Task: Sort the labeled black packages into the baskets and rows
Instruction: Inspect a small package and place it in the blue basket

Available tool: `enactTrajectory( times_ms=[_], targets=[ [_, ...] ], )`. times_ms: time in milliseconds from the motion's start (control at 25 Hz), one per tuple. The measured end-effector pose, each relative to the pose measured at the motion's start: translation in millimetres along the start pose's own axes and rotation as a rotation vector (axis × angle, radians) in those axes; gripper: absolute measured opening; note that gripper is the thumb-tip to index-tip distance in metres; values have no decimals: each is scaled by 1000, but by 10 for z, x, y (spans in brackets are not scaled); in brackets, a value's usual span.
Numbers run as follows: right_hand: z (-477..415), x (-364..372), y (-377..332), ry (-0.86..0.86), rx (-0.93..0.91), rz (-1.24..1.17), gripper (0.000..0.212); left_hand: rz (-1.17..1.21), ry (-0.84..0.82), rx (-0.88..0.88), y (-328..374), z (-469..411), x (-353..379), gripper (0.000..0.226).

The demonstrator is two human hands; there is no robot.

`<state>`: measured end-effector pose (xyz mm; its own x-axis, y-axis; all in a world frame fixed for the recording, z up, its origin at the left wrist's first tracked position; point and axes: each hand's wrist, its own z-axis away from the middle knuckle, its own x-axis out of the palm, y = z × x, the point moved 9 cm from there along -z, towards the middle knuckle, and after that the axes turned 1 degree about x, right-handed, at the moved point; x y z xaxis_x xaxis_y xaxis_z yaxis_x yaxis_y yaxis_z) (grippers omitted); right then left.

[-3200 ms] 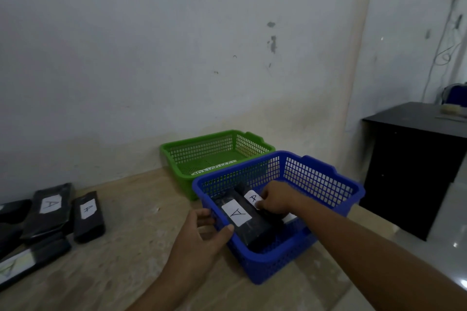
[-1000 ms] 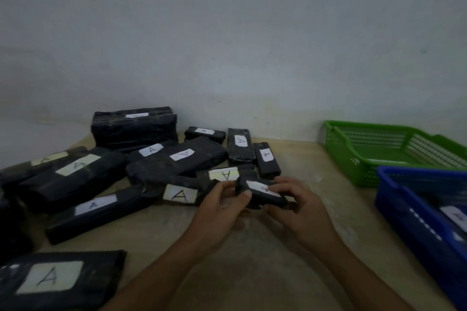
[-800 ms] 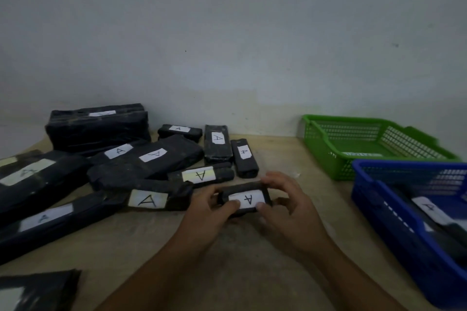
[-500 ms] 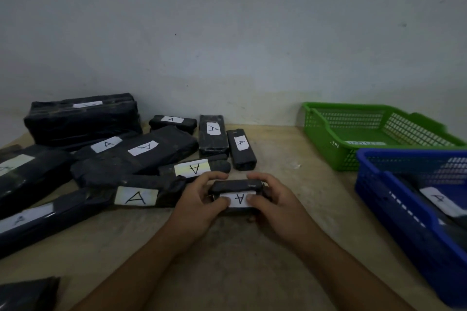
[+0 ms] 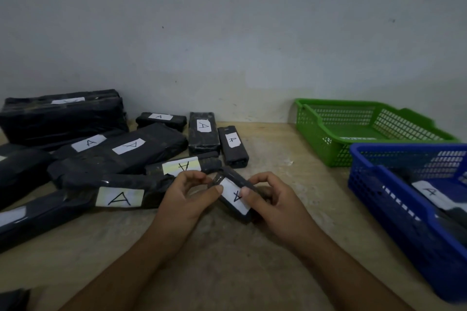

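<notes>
Both hands hold one small black package (image 5: pixel 233 194) with a white "A" label just above the wooden table (image 5: pixel 227 260). My left hand (image 5: pixel 188 197) pinches its left end, thumb on the label's edge. My right hand (image 5: pixel 274 203) grips its right side, thumb on the label. Several other black "A" packages (image 5: pixel 121 151) lie in a pile to the left. A blue basket (image 5: pixel 404 212) at the right holds labeled packages. Behind it stands a green basket (image 5: pixel 328 134).
A large black bundle (image 5: pixel 63 116) sits against the wall at back left. Two short packages (image 5: pixel 203 132) lie side by side behind my hands. Another package corner (image 5: pixel 14 298) shows at the bottom left. The wall runs close behind the table.
The small package has been turned in my hands, from lying crosswise to slanting with its label facing up. The view swung from the blue basket to the pile before that.
</notes>
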<state>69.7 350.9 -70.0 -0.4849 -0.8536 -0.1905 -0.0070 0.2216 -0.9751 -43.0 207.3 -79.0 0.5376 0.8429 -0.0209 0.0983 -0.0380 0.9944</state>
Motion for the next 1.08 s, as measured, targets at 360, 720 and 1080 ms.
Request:
enactTrajectory(
  times_ms=[360,720,1080],
  targets=[
    [67,108,-14,-97,5,10,14,-201,-113,184,216,95,140,25],
    [71,126,-35,-118,-38,55,17,-178,-187,234,248,155,257,16],
    [50,84,-21,-130,-67,156,23,-334,-178,305,246,165,288,11]
  ],
)
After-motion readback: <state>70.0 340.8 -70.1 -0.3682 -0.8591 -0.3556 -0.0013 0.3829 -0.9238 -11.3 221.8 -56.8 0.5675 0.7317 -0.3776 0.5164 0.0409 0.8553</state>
